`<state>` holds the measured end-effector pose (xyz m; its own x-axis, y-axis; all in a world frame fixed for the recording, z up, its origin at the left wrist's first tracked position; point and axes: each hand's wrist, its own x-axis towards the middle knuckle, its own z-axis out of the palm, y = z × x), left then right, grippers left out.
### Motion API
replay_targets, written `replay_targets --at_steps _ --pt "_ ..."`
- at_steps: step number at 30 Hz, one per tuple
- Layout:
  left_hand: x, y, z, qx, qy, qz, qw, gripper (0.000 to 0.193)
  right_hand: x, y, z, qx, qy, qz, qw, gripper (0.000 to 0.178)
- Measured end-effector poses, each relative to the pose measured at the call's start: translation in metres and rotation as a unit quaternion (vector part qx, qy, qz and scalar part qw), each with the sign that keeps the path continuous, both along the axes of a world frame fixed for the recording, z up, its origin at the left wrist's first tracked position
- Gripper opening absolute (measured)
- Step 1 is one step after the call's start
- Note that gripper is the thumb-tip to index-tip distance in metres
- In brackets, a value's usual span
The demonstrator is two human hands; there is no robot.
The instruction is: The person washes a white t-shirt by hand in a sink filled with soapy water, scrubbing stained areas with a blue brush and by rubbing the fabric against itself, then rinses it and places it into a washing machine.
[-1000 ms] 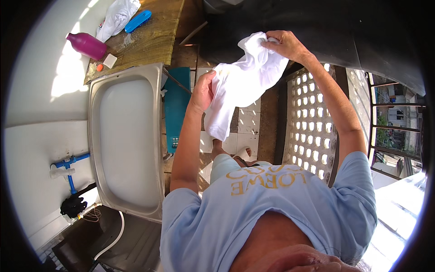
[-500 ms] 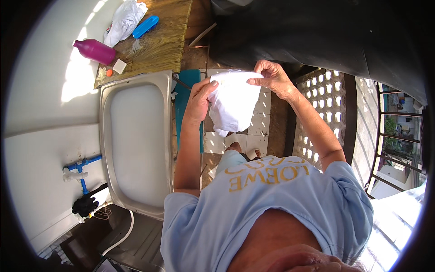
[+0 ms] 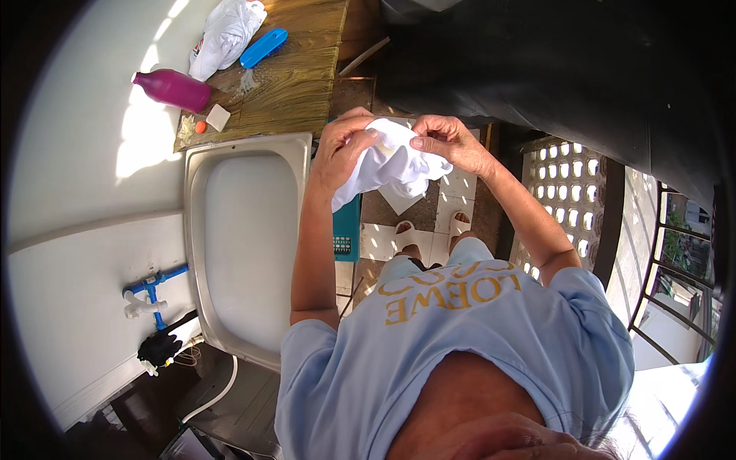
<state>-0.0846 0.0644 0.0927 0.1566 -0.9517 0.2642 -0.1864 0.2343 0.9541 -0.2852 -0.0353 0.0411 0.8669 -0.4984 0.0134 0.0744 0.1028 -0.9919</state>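
Between my two hands a white cloth garment [image 3: 392,165] hangs bunched, its upper edge pulled up and its lower folds loose over the floor. My left hand [image 3: 343,149] is closed on its left part, the thumb lying over the fabric. Fingertips and thumb of my right hand [image 3: 452,143] pinch the upper right edge. A faint yellowish patch shows on the cloth near the left fingers. Left of my left forearm is a metal sink basin [image 3: 253,238] holding cloudy whitish liquid.
On the wooden counter [image 3: 303,84] beyond the basin are a magenta bottle [image 3: 175,90], a blue brush [image 3: 264,48], a white plastic bag [image 3: 228,37], a pale block [image 3: 218,117] and an orange cap [image 3: 201,127]. A teal plastic crate [image 3: 346,230] stands below. Blue pipes [image 3: 153,287] run along the left wall.
The cloth, spread flat before, is now gathered and folded between my hands. My left hand has turned further over it, and the sandalled feet below show more.
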Motion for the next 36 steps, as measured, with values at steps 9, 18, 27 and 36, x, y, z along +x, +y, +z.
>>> replay_targets --at_steps 9,18,27,36 --pt "-0.051 0.027 -0.134 0.226 0.306 0.303 0.874 0.050 -0.015 -0.035 0.008 0.217 -0.167 0.075 0.959 0.009" --pt "-0.076 0.013 -0.113 0.022 0.447 0.180 0.876 0.017 -0.055 -0.061 0.026 0.242 -0.174 0.086 0.951 0.011" --pt "-0.057 0.013 -0.008 -0.042 0.296 0.092 0.950 0.002 -0.081 -0.068 0.025 0.019 0.026 0.146 0.989 0.039" --pt "-0.069 0.004 0.096 -0.003 0.198 0.109 0.974 0.010 -0.015 -0.062 0.064 -0.007 -0.046 0.273 0.961 0.066"
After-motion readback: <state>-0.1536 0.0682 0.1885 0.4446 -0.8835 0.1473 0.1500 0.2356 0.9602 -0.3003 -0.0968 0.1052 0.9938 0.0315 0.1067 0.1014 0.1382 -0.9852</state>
